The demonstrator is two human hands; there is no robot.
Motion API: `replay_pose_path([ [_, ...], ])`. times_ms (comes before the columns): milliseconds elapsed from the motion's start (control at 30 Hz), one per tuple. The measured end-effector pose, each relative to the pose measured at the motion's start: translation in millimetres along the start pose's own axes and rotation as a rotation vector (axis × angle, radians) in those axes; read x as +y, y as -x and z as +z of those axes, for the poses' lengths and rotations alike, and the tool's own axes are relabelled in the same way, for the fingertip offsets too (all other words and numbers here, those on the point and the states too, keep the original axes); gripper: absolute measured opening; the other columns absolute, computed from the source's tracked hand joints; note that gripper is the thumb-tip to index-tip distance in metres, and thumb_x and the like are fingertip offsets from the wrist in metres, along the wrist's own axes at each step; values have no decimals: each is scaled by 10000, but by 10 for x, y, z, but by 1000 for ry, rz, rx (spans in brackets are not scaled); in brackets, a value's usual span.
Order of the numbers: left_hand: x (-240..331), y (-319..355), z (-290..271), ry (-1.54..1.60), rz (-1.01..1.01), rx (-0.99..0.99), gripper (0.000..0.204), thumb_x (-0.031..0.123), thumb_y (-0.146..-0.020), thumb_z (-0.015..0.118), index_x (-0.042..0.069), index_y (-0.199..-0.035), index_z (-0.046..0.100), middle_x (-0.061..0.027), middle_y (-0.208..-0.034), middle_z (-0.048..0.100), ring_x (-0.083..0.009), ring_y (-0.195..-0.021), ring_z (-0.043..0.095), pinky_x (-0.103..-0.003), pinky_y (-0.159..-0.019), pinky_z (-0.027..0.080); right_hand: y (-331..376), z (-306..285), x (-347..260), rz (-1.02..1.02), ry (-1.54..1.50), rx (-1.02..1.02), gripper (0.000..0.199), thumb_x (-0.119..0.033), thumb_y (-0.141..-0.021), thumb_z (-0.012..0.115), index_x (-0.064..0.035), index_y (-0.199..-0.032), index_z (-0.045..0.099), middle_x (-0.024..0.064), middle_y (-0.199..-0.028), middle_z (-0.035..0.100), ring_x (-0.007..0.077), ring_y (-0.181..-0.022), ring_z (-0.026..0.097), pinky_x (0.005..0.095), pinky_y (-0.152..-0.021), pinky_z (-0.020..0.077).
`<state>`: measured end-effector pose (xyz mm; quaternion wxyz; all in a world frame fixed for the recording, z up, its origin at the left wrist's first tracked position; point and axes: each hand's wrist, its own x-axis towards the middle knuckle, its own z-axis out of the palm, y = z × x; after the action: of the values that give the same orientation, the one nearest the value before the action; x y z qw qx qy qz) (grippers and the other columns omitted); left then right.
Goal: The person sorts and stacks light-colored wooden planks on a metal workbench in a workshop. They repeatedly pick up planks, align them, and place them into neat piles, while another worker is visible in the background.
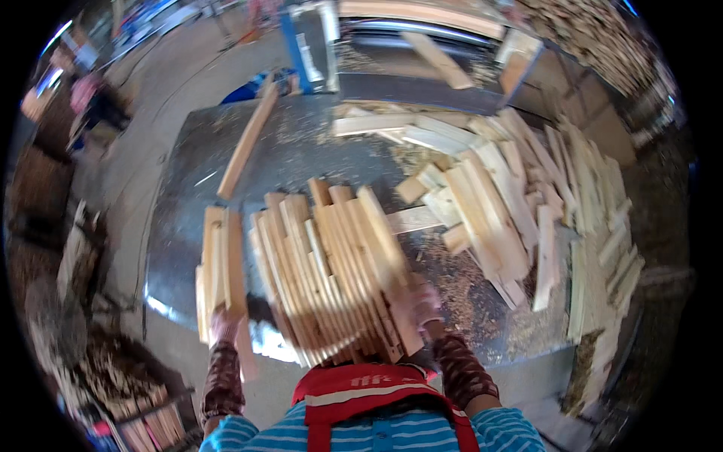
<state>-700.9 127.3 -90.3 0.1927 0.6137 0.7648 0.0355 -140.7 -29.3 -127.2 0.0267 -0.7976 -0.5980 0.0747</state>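
A row of light wooden strips lies side by side on a dark metal table, their ends uneven and pointing toward me. To its left is a smaller group of boards, separated by a narrow gap. My left hand is closed around the near part of this smaller group, and one board runs past it toward me. Against the right side of the larger row is my right hand; motion blurs it, and its fingers cannot be made out. Patterned dark sleeves cover both forearms.
A loose heap of wooden pieces covers the table's right side among sawdust and shavings. One long strip lies at the far left. Beyond the table stands a machine with a board on it. Another person is at the far left.
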Motion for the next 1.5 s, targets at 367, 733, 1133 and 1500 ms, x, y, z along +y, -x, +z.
replay_pose_path([
  [367,41,182,-127,-151,-334,160,515,376,-846,591,45,-1240,594,-291,-1290,493,-447,-1183,506,-511,-989,448,-205,-960,-362,283,-405,-176,478,-435,-939,537,-187,-1347,510,167,-1292,567,382,-1171,571,489,-975,484],
  [733,1038,-203,-142,431,163,-54,337,165,-845,682,-9,-1132,648,-70,-961,651,-193,-913,602,-326,-847,480,-380,-1181,1604,433,-42,176,517,-165,-899,502,-6,-1391,493,241,-1377,536,284,-1272,539,461,-1077,416],
  [1133,4590,1662,807,1355,101,-1309,518,238,-944,637,15,-1385,484,-120,-1255,627,-269,-1121,633,-396,-978,518,340,-1284,529,425,-1775,-219,391,-319,-975,550,-20,-1218,620,92,-1016,698,202,-898,699,368,-815,578],
  [1500,4745,1923,1340,1409,58,-1072,497,97,-907,642,40,-1381,505,-109,-1227,644,-295,-1075,647,-460,-909,561,-61,-1281,2247,386,-56,29,679,-628,-900,515,-113,-1342,548,233,-1254,588,361,-1162,594,505,-900,527],
])
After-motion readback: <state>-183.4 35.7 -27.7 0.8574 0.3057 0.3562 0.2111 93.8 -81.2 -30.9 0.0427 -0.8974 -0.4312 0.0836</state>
